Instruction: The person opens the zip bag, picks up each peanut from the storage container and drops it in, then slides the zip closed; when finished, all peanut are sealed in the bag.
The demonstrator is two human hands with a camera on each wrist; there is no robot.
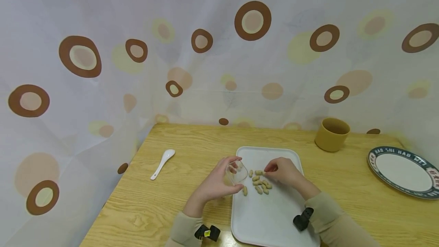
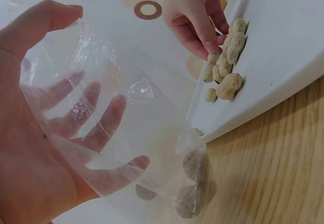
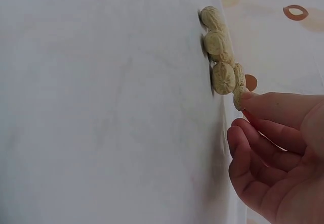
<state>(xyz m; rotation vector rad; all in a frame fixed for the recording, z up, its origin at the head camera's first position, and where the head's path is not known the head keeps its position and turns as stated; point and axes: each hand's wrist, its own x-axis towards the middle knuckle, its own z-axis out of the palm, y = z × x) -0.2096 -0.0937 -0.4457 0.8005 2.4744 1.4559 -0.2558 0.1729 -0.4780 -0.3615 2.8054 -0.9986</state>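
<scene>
The left hand [image 1: 218, 178] grips a clear bag [image 2: 136, 118], fingers spread, seemingly to keep it wide (2 bagged peanuts [image 2: 187, 202] appear to lie inside). The right hand [image 1: 285, 171] pinches 1 peanut [image 3: 239, 98] near its end, probably for a light hold, over the white tray [image 1: 267, 220]. Its long axis seems to run roughly left to right, pointing bagward.

Yellow-brown wood-grain table [image 1: 192, 144] before pale, spotted sheeting [image 1: 219, 100]
Brown-ringed, peach and yellow rounded spots [image 1: 253, 20] pattern the sheeting, which rises along the table's far and left edges.
</scene>
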